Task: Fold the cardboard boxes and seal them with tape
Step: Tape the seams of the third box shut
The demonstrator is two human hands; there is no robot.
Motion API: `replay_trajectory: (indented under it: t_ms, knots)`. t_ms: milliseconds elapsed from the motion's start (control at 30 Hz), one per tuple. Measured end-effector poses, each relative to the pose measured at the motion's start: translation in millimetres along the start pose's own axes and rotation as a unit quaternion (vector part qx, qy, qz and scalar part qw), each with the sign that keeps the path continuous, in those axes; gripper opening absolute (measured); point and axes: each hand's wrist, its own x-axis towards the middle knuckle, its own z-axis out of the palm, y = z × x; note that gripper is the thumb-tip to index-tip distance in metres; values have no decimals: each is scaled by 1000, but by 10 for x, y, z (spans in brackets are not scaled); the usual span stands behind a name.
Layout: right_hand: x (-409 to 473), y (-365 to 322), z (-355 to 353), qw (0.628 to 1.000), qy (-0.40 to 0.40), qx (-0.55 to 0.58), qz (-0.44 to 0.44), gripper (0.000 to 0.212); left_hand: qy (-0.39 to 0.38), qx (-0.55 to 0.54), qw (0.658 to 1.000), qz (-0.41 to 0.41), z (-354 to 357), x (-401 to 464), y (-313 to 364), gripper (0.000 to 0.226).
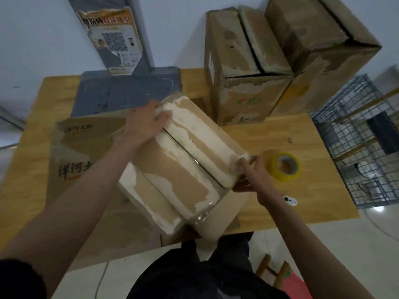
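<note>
A brown cardboard box [183,167] with torn white patches lies on the wooden table [280,134], its two top flaps folded shut with a dark seam between them. My left hand [144,124] presses on the far left end of the flaps, fingers spread over the edge. My right hand [252,171] grips the box's right end at the seam, thumb on top. A roll of yellow-tinted tape [286,166] lies flat on the table just right of my right hand.
A flattened printed carton [71,160] lies under and left of the box. Two upright cardboard boxes [241,67] [319,50] stand at the table's back right. A grey board [127,89] leans at the back. A wire cage [364,143] stands beyond the right edge.
</note>
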Motion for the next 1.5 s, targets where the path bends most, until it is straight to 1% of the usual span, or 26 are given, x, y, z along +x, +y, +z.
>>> replay_trajectory:
  t_ms: [67, 100, 133, 200, 233, 267, 300, 333, 400, 433, 467, 567, 667, 733, 800, 867, 933, 1000, 1067, 1133, 1167, 1233, 1300, 1333, 1400, 1500]
  knots:
    - [15, 120, 17, 999, 1, -21, 36, 41, -9, 9, 999, 32, 128, -4, -43, 56]
    - [32, 166, 14, 998, 2, -37, 41, 41, 10, 13, 999, 37, 187, -61, -73, 54]
    - [69, 193, 3, 997, 6, -60, 38, 41, 46, 20, 998, 27, 247, -150, -129, 55]
    - [141, 200, -20, 993, 16, -117, 4, 43, 134, 18, 989, -51, 351, -454, -269, 62]
    - [169, 187, -30, 990, 14, -142, -14, 44, 154, -15, 983, -100, 451, -606, -398, 69]
    - [202, 177, -36, 987, 4, -158, -26, 47, 146, -71, 977, -141, 530, -761, -487, 75]
    - [223, 161, -31, 985, -11, -167, -30, 51, 116, -150, 967, -168, 614, -875, -561, 77]
    - [238, 156, -17, 983, -24, -177, -30, 55, 83, -237, 951, -180, 685, -947, -601, 77]
    - [232, 129, 17, 974, -29, -220, -51, 61, 69, -373, 905, -193, 763, -996, -579, 74]
    - [227, 115, 27, 967, -27, -245, -68, 61, 70, -402, 890, -201, 768, -995, -545, 76]
    - [211, 89, 27, 961, -29, -262, -81, 60, 72, -406, 887, -209, 773, -979, -515, 81]
    - [115, -12, 14, 958, -88, -266, -67, 52, 58, -354, 908, -218, 745, -913, -468, 91]
    - [5, -22, 74, 949, -178, -261, -22, 46, 38, -291, 935, -199, 699, -846, -375, 86]
    - [-28, 65, 146, 950, -199, -239, -2, 39, 25, -243, 956, -166, 713, -875, -285, 80]
    - [-21, 167, 178, 958, -195, -210, 15, 37, 16, -193, 971, -137, 782, -958, -241, 79]
    - [86, 250, 104, 974, -148, -170, 29, 40, 20, -175, 976, -128, 873, -1036, -237, 82]
    - [327, 374, -110, 988, -33, -150, 34, 34, 31, -169, 976, -132, 940, -1051, -242, 83]
    - [631, 527, -453, 972, 78, -221, 15, 31, 29, -164, 975, -146, 968, -987, -273, 85]
    - [904, 688, -794, 937, 136, -321, 30, 45, 32, -155, 978, -132, 962, -852, -301, 87]
    - [1075, 813, -1000, 906, 155, -390, 56, 55, 28, -127, 988, -86, 919, -615, -282, 85]
    - [1150, 873, -1044, 898, 147, -410, 69, 56, 23, -107, 992, -63, 897, -462, -259, 82]
    - [1254, 968, -1034, 888, 135, -431, 89, 52, 4, -67, 997, -40, 845, -153, -196, 73]
    - [1332, 1036, -988, 882, 174, -431, 82, 39, -18, -43, 998, -52, 819, 94, -163, 68]
    - [1355, 1046, -971, 881, 202, -420, 79, 35, -24, -37, 997, -63, 823, 167, -170, 67]
    - [1390, 1027, -945, 894, 238, -375, 56, 38, -25, -22, 997, -67, 839, 211, -189, 67]
    - [1371, 878, -889, 919, 258, -298, -18, 36, -22, -26, 998, -62, 851, 160, -213, 63]
